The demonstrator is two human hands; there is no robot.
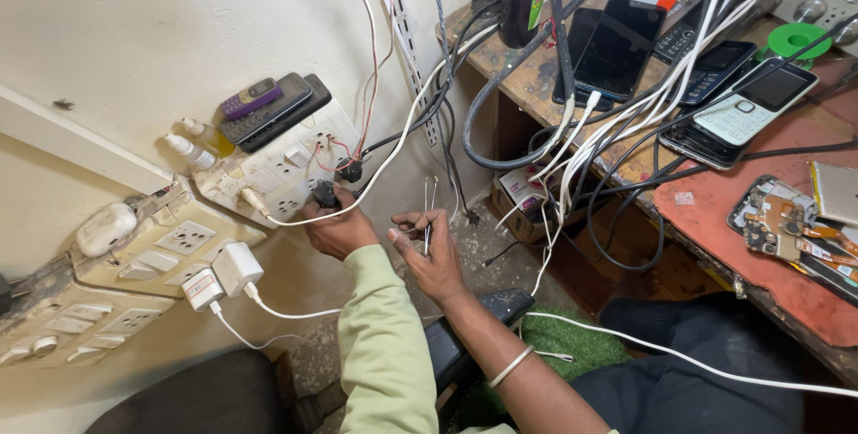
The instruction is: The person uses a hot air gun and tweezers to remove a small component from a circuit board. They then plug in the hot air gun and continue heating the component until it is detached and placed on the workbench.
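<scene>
The left hand (338, 230) closes its grip on a black plug (325, 193) seated in the wall socket board (277, 166), while the right hand (435, 255) pinches thin metal tweezers (428, 219) just beside it, so the bare tips could stray into a live socket or snag the loose white cable (393, 152).

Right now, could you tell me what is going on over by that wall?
A person is bent toward a wall-mounted socket board. The left hand, in a light green sleeve, has its grip on a black plug at the board's lower edge. The right hand pinches thin metal tweezers, tips pointing up, apart from the board. Two white chargers sit in a lower board, and phones lie on the bench.
</scene>
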